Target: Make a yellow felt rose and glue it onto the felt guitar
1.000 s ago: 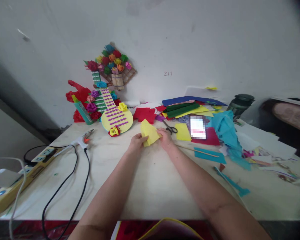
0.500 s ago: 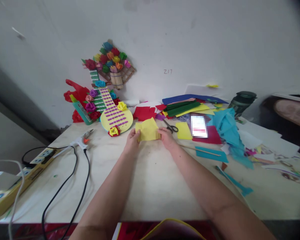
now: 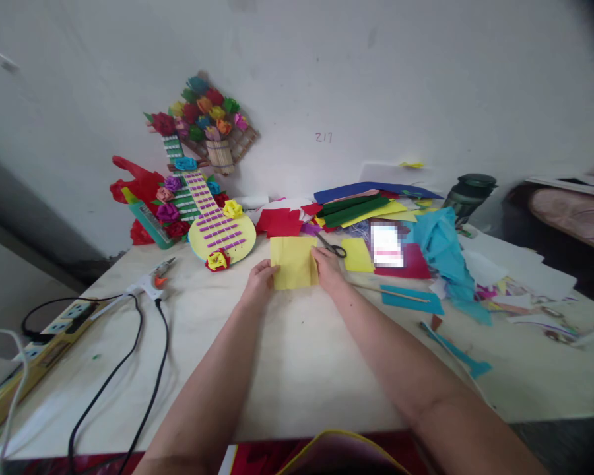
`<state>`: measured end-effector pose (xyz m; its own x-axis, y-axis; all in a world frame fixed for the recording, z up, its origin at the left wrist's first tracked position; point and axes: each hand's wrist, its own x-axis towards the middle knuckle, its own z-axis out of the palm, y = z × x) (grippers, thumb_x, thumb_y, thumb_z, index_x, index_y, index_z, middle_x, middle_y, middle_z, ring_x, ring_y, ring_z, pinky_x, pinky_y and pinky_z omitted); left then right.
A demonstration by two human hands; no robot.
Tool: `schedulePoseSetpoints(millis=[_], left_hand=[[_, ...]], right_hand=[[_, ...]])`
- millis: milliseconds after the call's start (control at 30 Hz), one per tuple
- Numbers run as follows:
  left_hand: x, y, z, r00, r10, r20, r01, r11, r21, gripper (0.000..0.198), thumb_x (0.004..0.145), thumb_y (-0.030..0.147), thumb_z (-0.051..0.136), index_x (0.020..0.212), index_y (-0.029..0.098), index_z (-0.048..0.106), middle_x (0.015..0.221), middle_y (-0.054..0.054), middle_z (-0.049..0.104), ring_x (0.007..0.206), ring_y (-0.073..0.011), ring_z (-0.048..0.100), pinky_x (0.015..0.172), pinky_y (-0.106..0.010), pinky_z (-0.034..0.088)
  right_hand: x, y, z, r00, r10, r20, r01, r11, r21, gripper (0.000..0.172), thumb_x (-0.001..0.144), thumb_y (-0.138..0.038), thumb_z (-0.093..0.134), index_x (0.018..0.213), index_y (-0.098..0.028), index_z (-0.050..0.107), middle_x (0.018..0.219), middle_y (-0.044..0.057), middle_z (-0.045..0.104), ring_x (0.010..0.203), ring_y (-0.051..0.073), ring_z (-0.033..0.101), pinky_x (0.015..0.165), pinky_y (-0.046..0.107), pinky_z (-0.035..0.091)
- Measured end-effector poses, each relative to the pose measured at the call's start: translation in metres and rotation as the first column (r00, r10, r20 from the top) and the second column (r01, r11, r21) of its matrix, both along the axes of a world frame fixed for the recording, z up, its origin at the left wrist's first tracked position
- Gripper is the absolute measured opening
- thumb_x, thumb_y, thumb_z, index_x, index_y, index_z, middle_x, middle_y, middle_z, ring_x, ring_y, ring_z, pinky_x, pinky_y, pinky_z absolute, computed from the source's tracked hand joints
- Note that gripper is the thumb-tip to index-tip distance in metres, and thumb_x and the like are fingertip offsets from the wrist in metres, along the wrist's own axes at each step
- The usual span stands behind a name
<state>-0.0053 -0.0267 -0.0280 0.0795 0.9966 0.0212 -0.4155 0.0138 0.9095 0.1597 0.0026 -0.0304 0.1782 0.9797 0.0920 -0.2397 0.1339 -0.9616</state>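
A yellow square of crepe paper (image 3: 293, 264) is held up over the table between my two hands. My left hand (image 3: 261, 280) pinches its left edge, and my right hand (image 3: 327, 268) pinches its right edge. The square looks spread fairly flat, with a faint crease near the right side. Just beyond my right hand lie dark-handled scissors (image 3: 335, 249) and another yellow paper piece (image 3: 357, 255). To the left of the held paper is a pale yellow guitar-shaped craft (image 3: 222, 235) with purple strips and paper roses.
A hot glue gun (image 3: 149, 285) with a black cord and a power strip (image 3: 54, 343) lie at left. A green glue bottle (image 3: 149, 221) leans behind. Stacked coloured paper (image 3: 361, 210), a blurred phone (image 3: 387, 245), a wooden stick (image 3: 400, 293) and a dark bottle (image 3: 470, 196) stand or lie to the right.
The yellow paper has gone from slightly wavy and tilted to flatter and squarer, its face turned more towards me. Both hands keep hold of its edges. The whole view has shifted slightly.
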Motion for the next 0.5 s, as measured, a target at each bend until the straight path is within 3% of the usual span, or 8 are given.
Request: schedulePoseSetpoints(millis=[100, 233, 367, 500], left_hand=[[0.0025, 0.0, 0.0006, 1.0, 0.028, -0.014, -0.029, 0.999, -0.02, 0.027, 0.059, 0.031, 0.066, 0.078, 0.015, 0.057, 0.07, -0.004, 0.063, 0.065, -0.0158, 0.06, 0.056, -0.025, 0.044], [0.0047, 0.0009, -0.0001, 0.985, 0.162, -0.068, -0.164, 0.986, -0.032, 0.032, 0.059, 0.038, 0.066, 0.078, 0.015, 0.057, 0.068, -0.004, 0.063, 0.062, -0.0148, 0.06, 0.053, -0.023, 0.043], [0.0034, 0.004, -0.0051, 0.966, 0.211, -0.148, -0.215, 0.977, -0.013, 0.032, 0.061, 0.043, 0.063, 0.077, 0.016, 0.056, 0.062, -0.001, 0.06, 0.054, -0.0123, 0.056, 0.05, -0.022, 0.041], [0.0021, 0.0059, -0.0083, 0.926, 0.266, -0.268, -0.272, 0.962, 0.015, 0.031, 0.063, 0.045, 0.06, 0.072, 0.016, 0.055, 0.055, 0.002, 0.054, 0.048, -0.01, 0.05, 0.046, -0.021, 0.037]], right_hand=[[-0.0002, -0.0005, -0.0013, 0.985, 0.102, -0.137, -0.102, 0.995, 0.007, 0.026, 0.057, -0.043, 0.061, 0.061, -0.018, 0.053, 0.056, -0.001, 0.056, 0.055, 0.013, 0.052, 0.054, 0.026, 0.041], [-0.0025, 0.0, -0.0034, 0.982, 0.137, -0.129, -0.146, 0.987, -0.061, 0.025, 0.054, -0.04, 0.063, 0.062, -0.018, 0.055, 0.055, 0.0, 0.056, 0.052, 0.014, 0.051, 0.05, 0.025, 0.039], [-0.0035, 0.0028, -0.007, 0.999, 0.03, 0.035, -0.029, 0.999, -0.042, 0.027, 0.058, -0.045, 0.058, 0.058, -0.019, 0.052, 0.049, -0.003, 0.048, 0.048, 0.012, 0.045, 0.048, 0.024, 0.035], [-0.0015, 0.0028, -0.0058, 0.957, -0.099, 0.272, 0.089, 0.995, 0.05, 0.03, 0.063, -0.046, 0.053, 0.052, -0.019, 0.049, 0.046, -0.005, 0.041, 0.05, 0.01, 0.038, 0.049, 0.024, 0.03]])
